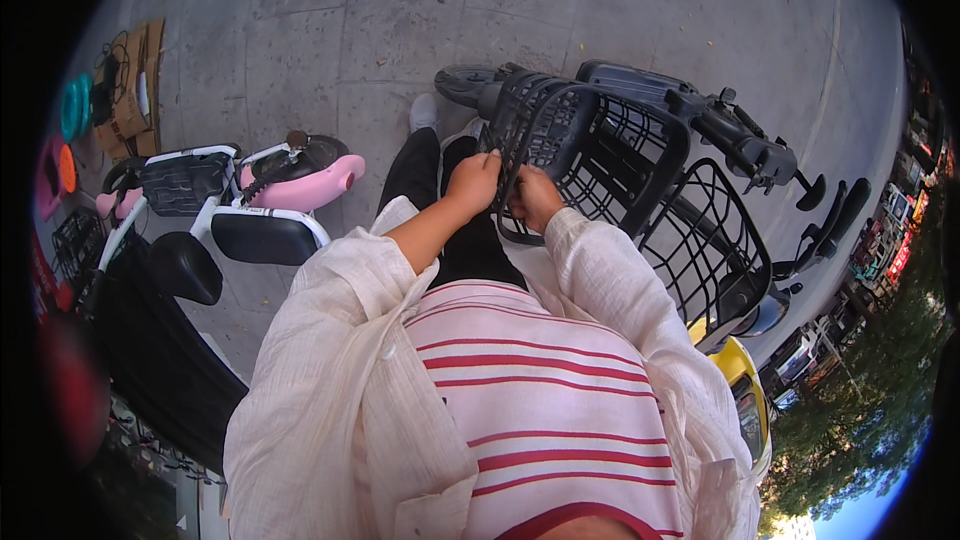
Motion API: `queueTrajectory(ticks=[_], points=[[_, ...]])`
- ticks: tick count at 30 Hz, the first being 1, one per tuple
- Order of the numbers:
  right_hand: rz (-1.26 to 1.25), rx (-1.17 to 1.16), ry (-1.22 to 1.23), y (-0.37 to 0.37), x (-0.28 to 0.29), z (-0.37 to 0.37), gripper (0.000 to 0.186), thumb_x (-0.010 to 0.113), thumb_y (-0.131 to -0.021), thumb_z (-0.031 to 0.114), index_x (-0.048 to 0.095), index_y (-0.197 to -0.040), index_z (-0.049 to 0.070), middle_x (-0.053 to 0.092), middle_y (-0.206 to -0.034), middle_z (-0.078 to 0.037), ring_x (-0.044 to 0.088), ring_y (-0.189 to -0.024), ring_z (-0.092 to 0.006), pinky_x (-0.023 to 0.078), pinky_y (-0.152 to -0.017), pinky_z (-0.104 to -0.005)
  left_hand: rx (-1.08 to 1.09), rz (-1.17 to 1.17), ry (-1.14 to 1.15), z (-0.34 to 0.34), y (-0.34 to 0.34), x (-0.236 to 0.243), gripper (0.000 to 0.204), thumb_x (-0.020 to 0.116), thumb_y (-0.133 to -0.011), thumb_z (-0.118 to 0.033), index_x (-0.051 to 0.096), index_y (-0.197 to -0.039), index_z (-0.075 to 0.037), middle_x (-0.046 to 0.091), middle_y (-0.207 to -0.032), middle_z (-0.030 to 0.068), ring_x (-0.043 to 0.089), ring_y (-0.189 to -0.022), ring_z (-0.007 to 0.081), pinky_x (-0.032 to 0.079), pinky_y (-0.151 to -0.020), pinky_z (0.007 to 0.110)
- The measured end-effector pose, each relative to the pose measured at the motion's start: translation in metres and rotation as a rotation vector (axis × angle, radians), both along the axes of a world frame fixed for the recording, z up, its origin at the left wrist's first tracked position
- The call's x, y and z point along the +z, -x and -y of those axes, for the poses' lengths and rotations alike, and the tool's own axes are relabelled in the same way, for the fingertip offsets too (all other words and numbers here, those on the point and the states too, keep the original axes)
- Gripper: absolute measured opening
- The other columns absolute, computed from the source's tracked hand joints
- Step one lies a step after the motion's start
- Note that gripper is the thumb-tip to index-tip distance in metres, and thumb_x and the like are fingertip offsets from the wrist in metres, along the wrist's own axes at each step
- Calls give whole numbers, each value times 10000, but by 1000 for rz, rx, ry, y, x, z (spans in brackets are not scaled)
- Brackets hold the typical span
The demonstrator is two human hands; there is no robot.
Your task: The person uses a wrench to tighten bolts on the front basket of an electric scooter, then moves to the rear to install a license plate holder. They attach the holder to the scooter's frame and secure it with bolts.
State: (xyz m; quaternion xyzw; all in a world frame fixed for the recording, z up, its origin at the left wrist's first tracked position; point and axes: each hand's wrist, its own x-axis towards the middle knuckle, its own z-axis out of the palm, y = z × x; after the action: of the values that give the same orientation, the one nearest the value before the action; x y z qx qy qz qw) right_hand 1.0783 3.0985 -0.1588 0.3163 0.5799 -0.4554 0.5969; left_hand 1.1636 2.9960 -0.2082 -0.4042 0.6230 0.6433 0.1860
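My left hand [474, 180] is closed at the near left side of a black plastic lattice basket [546, 86], its fingertips against the dark rim. Close beside it, my right hand [538, 198] curls its fingers at the lower edge of the same basket. Whatever small part may lie between the fingers is hidden. The basket sits tilted on a black electric bike [640, 88], which stands in front of me to the right. A second black wire-like basket [705, 240] is at the bike's other end, beside my right sleeve.
On my left stands a white and pink electric bike [300, 183] with black seats. Flattened cardboard [135, 90] leans at the far left near a turquoise ring-shaped thing [75, 107]. A yellow vehicle part [738, 365] is behind my right arm. Grey paving [300, 50] spreads ahead.
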Motion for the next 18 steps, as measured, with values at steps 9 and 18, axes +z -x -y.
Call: queueTrajectory(ticks=[9, 18], points=[[49, -90, -20, 5, 1, 3, 271, 464, -968, 370, 499, -823, 144, 391, -577, 42, 268, -415, -81, 189, -387, -249, 100, 92, -207, 2, 3, 4, 517, 422, -1004, -416, 653, -826, 11, 562, -676, 33, 482, -609, 140, 392, -599, 320], [-50, 44, -11, 5, 13, 9, 204, 503, -976, 297, 527, -870, 124, 481, -634, 12, 326, -431, -74, 218, -374, -240, 119, 21, -286, 7, 1, 8, 473, 422, -1012, -395, 646, -860, -6, 549, -698, 18, 458, -610, 119, 373, -581, 305]])
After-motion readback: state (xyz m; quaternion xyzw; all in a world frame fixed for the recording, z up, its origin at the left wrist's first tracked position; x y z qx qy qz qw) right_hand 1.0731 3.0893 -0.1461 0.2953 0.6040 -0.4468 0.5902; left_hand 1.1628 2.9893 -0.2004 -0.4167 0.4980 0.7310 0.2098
